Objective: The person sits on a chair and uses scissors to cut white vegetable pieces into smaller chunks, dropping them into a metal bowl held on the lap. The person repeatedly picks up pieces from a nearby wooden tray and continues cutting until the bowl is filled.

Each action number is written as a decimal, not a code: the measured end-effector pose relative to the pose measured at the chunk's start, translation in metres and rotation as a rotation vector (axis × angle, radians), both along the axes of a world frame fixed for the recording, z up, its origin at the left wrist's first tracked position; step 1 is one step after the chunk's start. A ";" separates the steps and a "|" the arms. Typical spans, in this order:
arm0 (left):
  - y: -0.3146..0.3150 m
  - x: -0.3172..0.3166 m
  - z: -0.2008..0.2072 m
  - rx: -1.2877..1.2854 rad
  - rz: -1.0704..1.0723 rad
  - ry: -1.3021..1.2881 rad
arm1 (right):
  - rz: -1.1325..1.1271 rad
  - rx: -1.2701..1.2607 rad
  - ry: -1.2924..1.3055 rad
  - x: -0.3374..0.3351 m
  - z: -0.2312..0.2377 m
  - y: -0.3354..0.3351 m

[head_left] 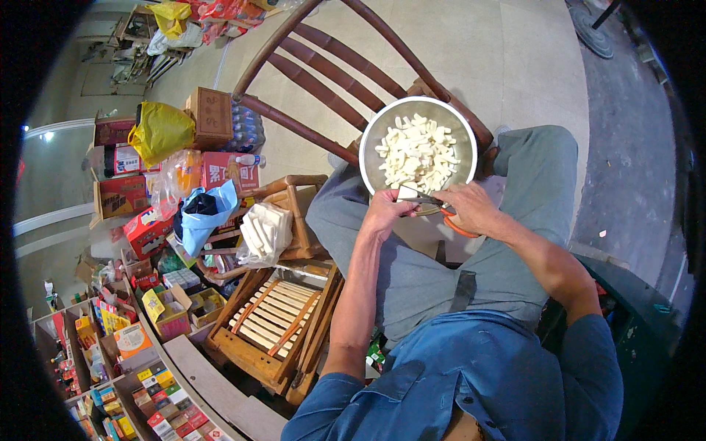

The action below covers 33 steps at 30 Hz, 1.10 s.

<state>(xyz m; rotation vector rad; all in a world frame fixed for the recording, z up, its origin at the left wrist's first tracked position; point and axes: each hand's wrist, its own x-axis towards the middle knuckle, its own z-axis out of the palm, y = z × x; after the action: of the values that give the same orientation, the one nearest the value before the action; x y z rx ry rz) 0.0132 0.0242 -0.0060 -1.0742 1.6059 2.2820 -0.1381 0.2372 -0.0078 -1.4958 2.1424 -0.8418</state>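
Observation:
A round steel bowl (pixel 367 140) rests on the seat of a wooden chair in front of my knees. Many short white chunks, like cut rice cake (pixel 418 151), fill its bottom. At the bowl's near rim, my left hand (pixel 384 214) pinches a white stick (pixel 407 193) of the same look. My right hand (pixel 474 208) grips scissors with orange handles (pixel 459 225). Their dark blades reach left to the white stick, close by my left fingers. Whether the blades are closed on it is hard to see.
A clear plastic bag of longer white sticks (pixel 265 234) lies on a small wooden chair (pixel 301 213) to my left. Below it stands a slatted wooden folding chair (pixel 273 314). Cartons and shelved packages (pixel 165 309) crowd the far left. The brown chair's back (pixel 331 62) rises beyond the bowl.

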 end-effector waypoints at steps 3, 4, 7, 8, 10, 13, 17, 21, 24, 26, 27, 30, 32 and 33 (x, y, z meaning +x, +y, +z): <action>-0.003 0.003 0.000 -0.006 0.020 -0.023 | 0.031 0.187 -0.126 -0.006 0.014 -0.005; -0.003 0.003 -0.001 -0.007 0.029 -0.032 | 0.040 0.213 -0.177 -0.009 0.017 -0.006; -0.002 0.001 -0.002 -0.019 0.021 -0.037 | 0.007 0.201 -0.250 -0.008 0.011 -0.005; -0.001 0.000 -0.002 -0.025 0.023 -0.033 | -0.013 0.183 -0.261 -0.007 0.007 -0.004; 0.000 0.000 -0.002 -0.035 0.034 -0.029 | 0.007 0.223 -0.254 -0.007 0.012 -0.005; -0.001 0.000 -0.003 -0.038 0.010 -0.002 | -0.012 0.067 -0.057 -0.001 0.005 0.000; -0.001 -0.002 -0.004 -0.014 0.005 -0.007 | -0.020 -0.130 0.098 -0.003 -0.007 0.001; -0.002 0.001 -0.005 0.009 0.037 -0.043 | 0.036 0.263 -0.149 -0.008 0.021 -0.006; -0.001 -0.001 -0.006 0.020 0.057 -0.032 | -0.007 0.290 -0.271 -0.008 0.018 -0.006; 0.000 -0.002 -0.009 0.037 0.093 0.012 | -0.069 0.228 -0.348 -0.008 0.004 -0.005; 0.000 -0.002 -0.008 0.048 0.123 0.044 | -0.092 0.193 -0.358 -0.008 0.001 -0.005; 0.004 -0.004 -0.001 -0.092 0.200 0.075 | -0.153 0.141 -0.463 -0.010 -0.010 -0.006; 0.011 -0.013 0.011 -0.177 0.290 0.090 | -0.187 0.180 -0.631 -0.012 -0.021 -0.005; 0.013 -0.015 0.015 -0.192 0.372 0.101 | -0.201 0.191 -0.750 -0.010 -0.015 -0.007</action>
<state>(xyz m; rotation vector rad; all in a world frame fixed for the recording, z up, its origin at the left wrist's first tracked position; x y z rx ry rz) -0.0016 0.0376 0.0090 -1.4312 1.8264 2.4806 -0.1481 0.2297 -0.0229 -0.7053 1.7391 -1.0248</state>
